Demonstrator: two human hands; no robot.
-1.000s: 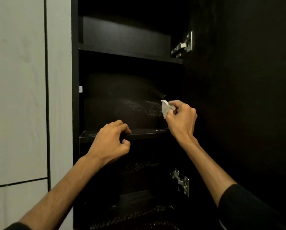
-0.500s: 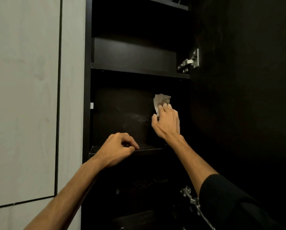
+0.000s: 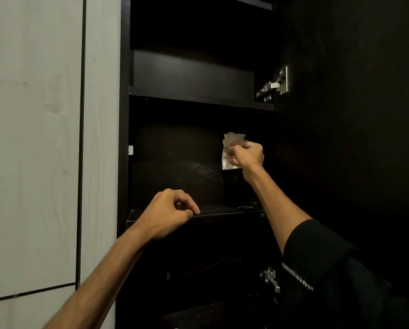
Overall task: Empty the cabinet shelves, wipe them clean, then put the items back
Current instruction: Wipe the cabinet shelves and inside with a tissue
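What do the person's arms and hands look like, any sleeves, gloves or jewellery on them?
Both hands are bare: no gloves, rings or watch show on the left hand or the right hand. Both forearms are uncovered. The right arm wears a black sleeve pushed up near the elbow, with a pale zigzag marking along its lower edge. Of any left sleeve nothing can be made out at the frame's bottom edge.

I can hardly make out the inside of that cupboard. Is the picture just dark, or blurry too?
Head view: mostly dark, not blurry; the black cabinet interior swallows detail, and the open door at right is near featureless. The pale wall panel, the white cloth in the right hand and the metal hinge stand out sharply. Streaks glint faintly on the back panel. The wide lens tilts the cabinet's vertical edges.
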